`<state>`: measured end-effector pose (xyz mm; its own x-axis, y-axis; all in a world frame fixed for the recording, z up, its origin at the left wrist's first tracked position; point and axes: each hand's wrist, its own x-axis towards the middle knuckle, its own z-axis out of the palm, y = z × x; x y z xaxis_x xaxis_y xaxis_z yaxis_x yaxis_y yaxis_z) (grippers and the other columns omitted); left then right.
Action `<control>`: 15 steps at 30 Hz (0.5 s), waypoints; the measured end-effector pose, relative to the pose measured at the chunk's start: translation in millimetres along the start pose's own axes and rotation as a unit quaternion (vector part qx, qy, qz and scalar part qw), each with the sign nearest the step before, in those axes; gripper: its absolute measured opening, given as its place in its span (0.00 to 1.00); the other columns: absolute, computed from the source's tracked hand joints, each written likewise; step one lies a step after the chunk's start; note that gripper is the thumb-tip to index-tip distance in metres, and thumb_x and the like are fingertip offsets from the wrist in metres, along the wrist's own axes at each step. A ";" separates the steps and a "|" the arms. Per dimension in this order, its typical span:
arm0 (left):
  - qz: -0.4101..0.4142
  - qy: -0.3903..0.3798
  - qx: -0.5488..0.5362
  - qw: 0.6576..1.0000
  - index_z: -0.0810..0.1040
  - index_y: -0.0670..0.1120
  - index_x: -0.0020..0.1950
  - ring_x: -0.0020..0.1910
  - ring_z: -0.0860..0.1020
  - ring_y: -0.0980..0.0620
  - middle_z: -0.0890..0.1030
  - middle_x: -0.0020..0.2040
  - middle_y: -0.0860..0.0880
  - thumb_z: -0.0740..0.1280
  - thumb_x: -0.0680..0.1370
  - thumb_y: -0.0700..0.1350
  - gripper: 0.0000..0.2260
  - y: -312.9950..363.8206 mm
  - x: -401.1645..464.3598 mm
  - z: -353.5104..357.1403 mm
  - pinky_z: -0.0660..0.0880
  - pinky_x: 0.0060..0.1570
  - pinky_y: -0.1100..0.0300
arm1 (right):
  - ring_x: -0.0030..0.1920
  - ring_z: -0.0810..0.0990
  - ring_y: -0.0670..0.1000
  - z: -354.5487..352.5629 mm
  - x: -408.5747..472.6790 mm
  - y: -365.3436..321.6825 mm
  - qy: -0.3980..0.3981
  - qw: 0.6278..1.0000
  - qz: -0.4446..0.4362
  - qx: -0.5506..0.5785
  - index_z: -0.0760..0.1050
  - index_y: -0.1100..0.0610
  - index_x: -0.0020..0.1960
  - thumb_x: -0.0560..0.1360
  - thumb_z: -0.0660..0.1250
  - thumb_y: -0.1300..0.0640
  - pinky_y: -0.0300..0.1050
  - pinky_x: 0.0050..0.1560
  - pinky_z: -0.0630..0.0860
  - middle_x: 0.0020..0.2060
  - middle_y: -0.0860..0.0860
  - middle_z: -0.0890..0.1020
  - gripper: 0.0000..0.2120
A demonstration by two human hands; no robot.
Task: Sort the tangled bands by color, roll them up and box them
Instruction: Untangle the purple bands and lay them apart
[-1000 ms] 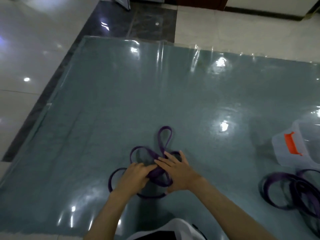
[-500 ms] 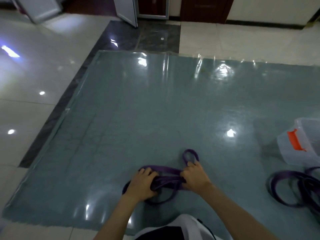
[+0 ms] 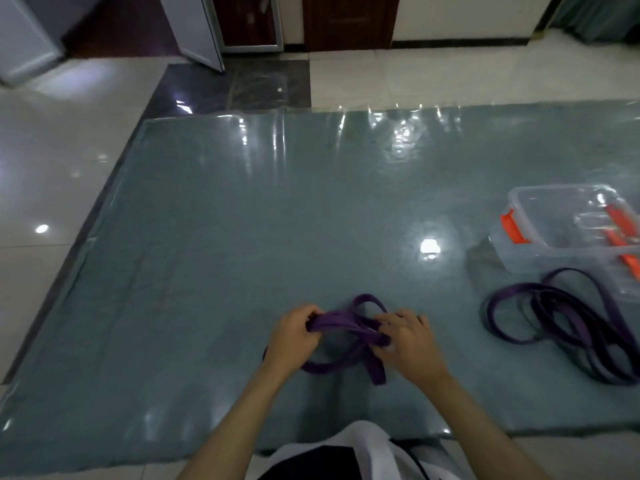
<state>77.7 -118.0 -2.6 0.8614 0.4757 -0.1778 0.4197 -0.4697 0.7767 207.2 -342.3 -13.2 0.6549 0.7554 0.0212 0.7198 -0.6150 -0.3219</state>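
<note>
A purple band (image 3: 341,323) is bunched into folds low in the middle of the view, just above the grey-blue mat (image 3: 242,237). My left hand (image 3: 294,332) grips its left end with curled fingers. My right hand (image 3: 403,337) grips the right end, with a small loop rising behind it and a short tail hanging below. A loose pile of dark purple bands (image 3: 561,317) lies on the mat to the right. Behind that pile stands a clear plastic box (image 3: 568,230) with orange latches, open at the top.
The mat is covered with glossy plastic film and lies on a pale tiled floor (image 3: 52,168). Doors and a dark doorway (image 3: 249,22) line the far wall. My white garment (image 3: 346,452) shows at the bottom edge.
The sprawling loops of the band have been gathered into a tight bundle between my hands, and my hands have moved apart along it. The camera tilted up, showing more of the box and room.
</note>
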 end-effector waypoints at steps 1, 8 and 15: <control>0.001 0.005 -0.030 1.000 0.82 0.51 0.46 0.40 0.80 0.59 0.83 0.41 0.57 0.71 0.72 0.38 0.08 13.8 4.9 2.4 0.76 0.44 0.57 | 0.51 0.80 0.51 -6.4 -5.3 6.6 0.025 0.999 0.021 0.022 0.86 0.46 0.47 0.67 0.68 0.39 0.52 0.47 0.74 0.52 0.39 0.86 0.16; -0.043 -0.072 -0.218 0.972 0.81 0.47 0.44 0.33 0.81 0.53 0.82 0.36 0.51 0.72 0.77 0.37 0.05 120.9 29.5 60.7 0.77 0.37 0.57 | 0.47 0.83 0.48 -64.4 -63.4 55.7 0.117 0.955 0.178 0.206 0.85 0.51 0.54 0.71 0.79 0.59 0.44 0.50 0.77 0.43 0.46 0.85 0.13; -0.102 -0.154 -0.315 0.931 0.81 0.43 0.44 0.34 0.78 0.47 0.79 0.33 0.45 0.70 0.78 0.35 0.05 212.2 34.4 174.9 0.74 0.40 0.53 | 0.43 0.85 0.41 -113.9 -119.3 145.2 0.186 0.862 0.313 0.353 0.82 0.49 0.49 0.75 0.75 0.62 0.35 0.44 0.80 0.41 0.43 0.86 0.09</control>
<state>246.4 -331.4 50.4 0.8642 0.2255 -0.4498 0.4163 0.1817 0.8909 259.8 -547.4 45.3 0.9871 0.1197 -0.1062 -0.0350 -0.4863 -0.8731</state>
